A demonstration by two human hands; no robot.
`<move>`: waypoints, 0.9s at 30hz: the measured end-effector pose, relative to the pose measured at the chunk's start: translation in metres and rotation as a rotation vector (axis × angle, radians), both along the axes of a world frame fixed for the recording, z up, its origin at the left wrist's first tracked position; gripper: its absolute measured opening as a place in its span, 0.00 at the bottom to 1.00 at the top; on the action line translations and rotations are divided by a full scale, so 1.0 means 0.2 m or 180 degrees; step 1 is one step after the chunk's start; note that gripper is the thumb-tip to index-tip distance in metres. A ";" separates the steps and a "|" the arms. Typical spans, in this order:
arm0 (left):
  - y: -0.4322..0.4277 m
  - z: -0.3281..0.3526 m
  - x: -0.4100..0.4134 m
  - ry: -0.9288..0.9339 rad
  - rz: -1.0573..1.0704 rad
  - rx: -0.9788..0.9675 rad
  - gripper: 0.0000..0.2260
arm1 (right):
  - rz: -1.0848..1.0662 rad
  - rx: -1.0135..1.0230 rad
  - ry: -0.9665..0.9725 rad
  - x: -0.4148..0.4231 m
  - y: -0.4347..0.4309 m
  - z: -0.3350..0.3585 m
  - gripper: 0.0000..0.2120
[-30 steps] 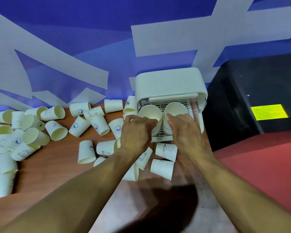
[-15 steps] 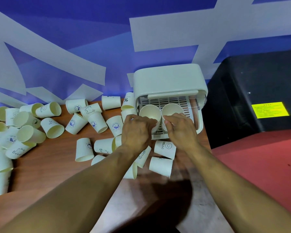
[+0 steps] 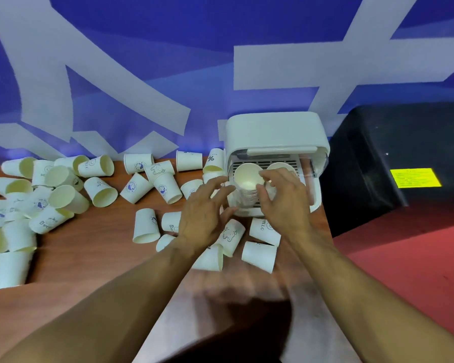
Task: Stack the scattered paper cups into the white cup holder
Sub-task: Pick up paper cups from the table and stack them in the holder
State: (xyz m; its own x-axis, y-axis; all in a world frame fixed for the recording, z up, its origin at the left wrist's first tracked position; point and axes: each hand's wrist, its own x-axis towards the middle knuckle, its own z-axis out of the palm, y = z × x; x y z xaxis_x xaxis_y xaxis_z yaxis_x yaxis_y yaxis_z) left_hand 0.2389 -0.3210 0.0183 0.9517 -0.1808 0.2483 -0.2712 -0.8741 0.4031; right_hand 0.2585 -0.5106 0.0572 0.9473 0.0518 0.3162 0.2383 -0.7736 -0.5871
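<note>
The white cup holder stands at the back right of the wooden table, its front open. Two stacks of paper cups sit inside it: the left stack and, behind my fingers, the right stack. My left hand hovers just left of the left stack with fingers spread and holds nothing. My right hand is in front of the right stack, fingers loosely bent, also holding nothing. Scattered paper cups lie on their sides over the table.
A heap of several cups fills the table's left side. More cups lie just under my wrists. A black box with a yellow label stands right of the holder. Red floor lies beyond the table's right edge.
Both hands have let go of the two cup stacks and drawn back a little, fingers opening. The stacks now stand in the holder on their own.
</note>
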 end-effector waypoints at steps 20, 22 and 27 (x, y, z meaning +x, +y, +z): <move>1.35 -0.02 -0.66 0.0644 0.1977 -0.0525 0.13 | 0.1634 -0.0347 0.0642 -0.28 1.40 -0.01 0.12; 1.49 -0.06 -0.70 0.0674 0.2094 -0.0600 0.13 | 0.1701 -0.0375 0.0767 -0.28 1.56 -0.02 0.14; 1.82 -0.15 -0.73 0.0849 0.2191 -0.0625 0.12 | 0.1916 -0.0742 0.0943 -0.24 1.93 -0.08 0.16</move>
